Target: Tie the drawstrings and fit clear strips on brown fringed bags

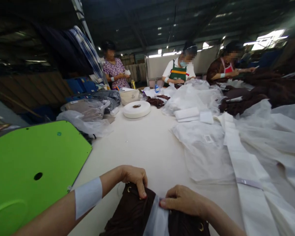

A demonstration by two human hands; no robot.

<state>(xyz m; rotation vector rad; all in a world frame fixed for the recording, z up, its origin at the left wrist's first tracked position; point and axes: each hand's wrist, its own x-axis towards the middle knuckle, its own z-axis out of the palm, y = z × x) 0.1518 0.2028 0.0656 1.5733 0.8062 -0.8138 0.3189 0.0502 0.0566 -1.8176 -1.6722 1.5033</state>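
At the near edge of the table lies a dark brown garment (130, 213) with metal eyelets along its edge. A pale, translucent strip (157, 216) runs down between its two halves. My left hand (135, 178) is closed on the garment's left upper edge, thumb on top and fingers behind. My right hand (180, 200) pinches the other side where the pale strip meets the brown cloth, its fingertips partly hidden. A white band wraps my left forearm. The garment's lower part runs out of view.
A bright green panel (44, 154) stands at the left. Ahead on the white table (142, 144) sits a roll of white tape (136, 109). Clear plastic bags (206, 154) and long white strips (245, 177) cover the right side. Several co-workers stand across the table.
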